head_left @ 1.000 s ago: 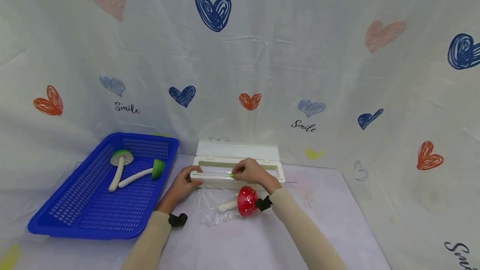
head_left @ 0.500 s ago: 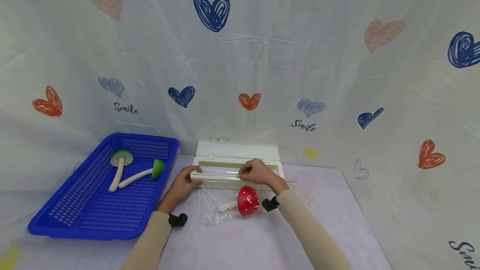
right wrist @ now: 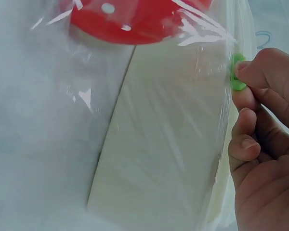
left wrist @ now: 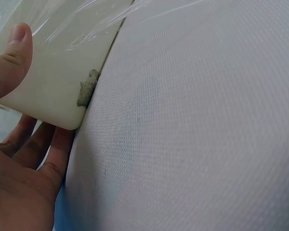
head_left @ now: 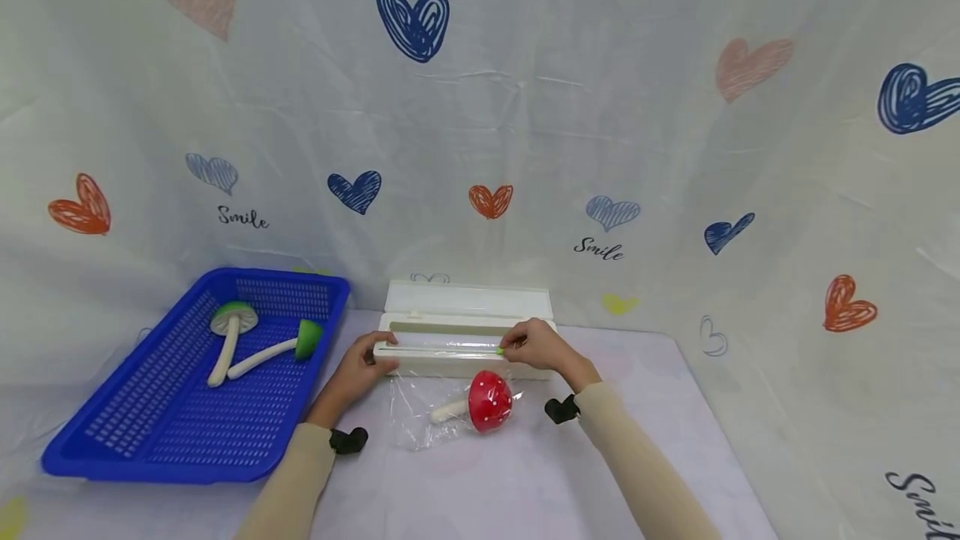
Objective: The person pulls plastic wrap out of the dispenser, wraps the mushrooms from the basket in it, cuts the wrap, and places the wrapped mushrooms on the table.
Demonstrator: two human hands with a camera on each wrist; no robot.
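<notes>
A white cling film dispenser lies on the table with its lid raised at the back. My left hand grips its left end; in the left wrist view the thumb is on the front face and the fingers are behind the end. Between thumb and forefinger, my right hand pinches the green slide cutter on the front rail, right of the middle. Clear cling film hangs from the rail onto the table. A red toy mushroom with white dots lies in that film, its stem pointing left.
At the left stands a blue plastic basket holding two toy mushrooms with green caps and white stems. Behind the dispenser hangs a white curtain printed with hearts.
My right hand has drawn the green slide cutter rightward along the rail. My left hand keeps its grip on the dispenser's end. The head view has turned slightly right.
</notes>
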